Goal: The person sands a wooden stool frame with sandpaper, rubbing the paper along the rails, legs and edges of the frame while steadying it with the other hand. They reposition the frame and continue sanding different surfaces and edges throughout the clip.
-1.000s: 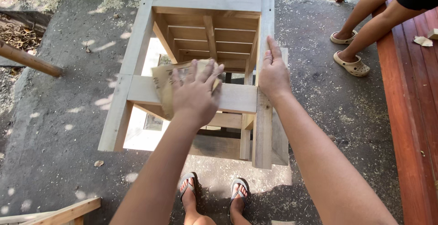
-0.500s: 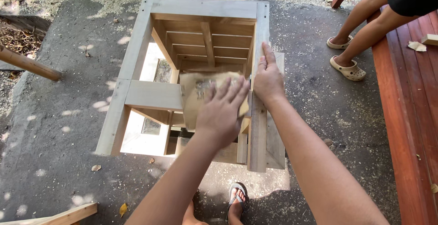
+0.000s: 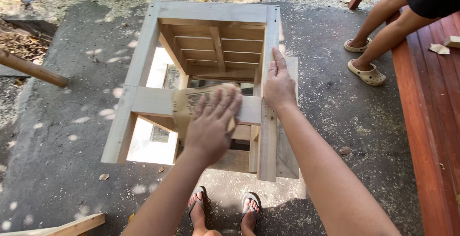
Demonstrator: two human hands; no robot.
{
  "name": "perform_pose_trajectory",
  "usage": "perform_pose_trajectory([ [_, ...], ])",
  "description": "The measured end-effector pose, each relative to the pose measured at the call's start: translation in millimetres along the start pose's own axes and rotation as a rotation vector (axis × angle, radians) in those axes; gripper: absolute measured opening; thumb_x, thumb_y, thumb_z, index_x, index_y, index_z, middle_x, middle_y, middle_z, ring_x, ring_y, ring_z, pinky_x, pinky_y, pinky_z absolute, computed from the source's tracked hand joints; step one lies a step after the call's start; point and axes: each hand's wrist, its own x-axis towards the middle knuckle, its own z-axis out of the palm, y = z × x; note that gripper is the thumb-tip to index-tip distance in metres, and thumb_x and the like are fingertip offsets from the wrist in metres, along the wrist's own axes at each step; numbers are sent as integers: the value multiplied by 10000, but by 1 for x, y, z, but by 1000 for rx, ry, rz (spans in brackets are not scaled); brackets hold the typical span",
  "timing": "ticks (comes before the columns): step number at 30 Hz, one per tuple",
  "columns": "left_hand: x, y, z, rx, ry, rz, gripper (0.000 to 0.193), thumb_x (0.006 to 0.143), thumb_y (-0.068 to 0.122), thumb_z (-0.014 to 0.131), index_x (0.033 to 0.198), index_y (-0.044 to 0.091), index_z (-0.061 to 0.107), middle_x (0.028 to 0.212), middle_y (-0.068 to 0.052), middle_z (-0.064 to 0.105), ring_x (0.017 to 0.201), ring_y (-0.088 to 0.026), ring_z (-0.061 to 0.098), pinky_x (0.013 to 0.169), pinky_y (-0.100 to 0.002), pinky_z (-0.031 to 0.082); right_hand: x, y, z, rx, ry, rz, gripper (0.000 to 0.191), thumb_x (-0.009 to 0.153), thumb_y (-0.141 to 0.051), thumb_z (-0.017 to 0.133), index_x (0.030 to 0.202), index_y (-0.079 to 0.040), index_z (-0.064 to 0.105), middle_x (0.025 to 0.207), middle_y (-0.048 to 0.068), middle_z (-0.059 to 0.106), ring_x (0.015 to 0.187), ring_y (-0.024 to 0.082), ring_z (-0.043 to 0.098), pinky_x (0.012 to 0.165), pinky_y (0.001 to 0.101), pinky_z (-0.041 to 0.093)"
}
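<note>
My left hand [image 3: 211, 126] is motion-blurred and covers most of the tan sheet of sandpaper [image 3: 188, 103]; can't read its full outline. My right forearm hides part of the unpainted wooden frame [image 3: 211, 12]. A nearby person's bare legs [image 3: 383, 25] are cut off at the top edge. The red wooden bench [image 3: 431, 121] runs off the right edge.
</note>
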Motion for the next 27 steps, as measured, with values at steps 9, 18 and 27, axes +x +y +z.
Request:
perform_pose_trajectory([
  [9, 7, -96, -17, -1350, -18, -696, 372, 945, 337, 712, 1189, 64, 780, 1118, -119, 790, 1037, -189, 728, 938, -398, 527, -10, 8, 6, -447, 148, -758, 581, 1086, -520, 581, 1527, -156, 476, 1562, 85, 363, 1492, 229, 286, 1288, 477, 380],
  [18, 62, -118, -47, -1877, 144, -607, 291, 943, 275, 730, 1041, 1, 745, 967, -100, 761, 801, -123, 690, 703, -297, 571, -5, -34, 19, 831, -825, -228, 627, 910, -348, 741, 1460, -126, 540, 1402, 52, 614, 1307, 186, 548, 1117, 369, 436],
  [27, 25, -150, 9, -465, 156, -458, 511, 1058, 289, 427, 1520, 70, 424, 1414, -220, 575, 1243, -415, 517, 1016, -512, 434, -31, -66, -36, -138, -688, -469, 274, 971, -241, 629, 1107, -63, 788, 1566, 54, 517, 1381, 227, 532, 1071, 338, 482],
])
